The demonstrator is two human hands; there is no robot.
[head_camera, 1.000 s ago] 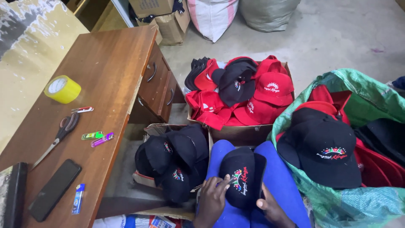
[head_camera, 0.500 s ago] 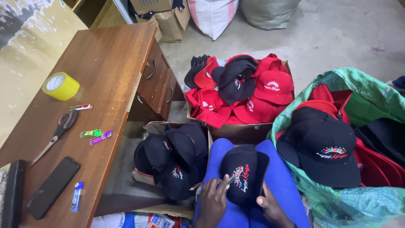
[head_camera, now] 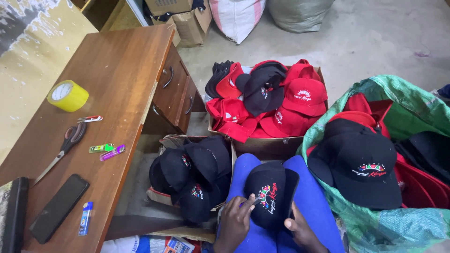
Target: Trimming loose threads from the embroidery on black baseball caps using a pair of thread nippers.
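now | both hands [head_camera: 267, 225] on black cap [head_camera: 272, 197] | lap

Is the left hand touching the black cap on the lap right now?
Touching. The head view shows the left hand with fingertips pressed on the black cap, beside its embroidered front; no gap shows.

I see my left hand [head_camera: 234, 224] hemmed by the cardboard box of black caps [head_camera: 194, 180]; the green woven sack [head_camera: 398, 220] crowds my right hand [head_camera: 300, 232].
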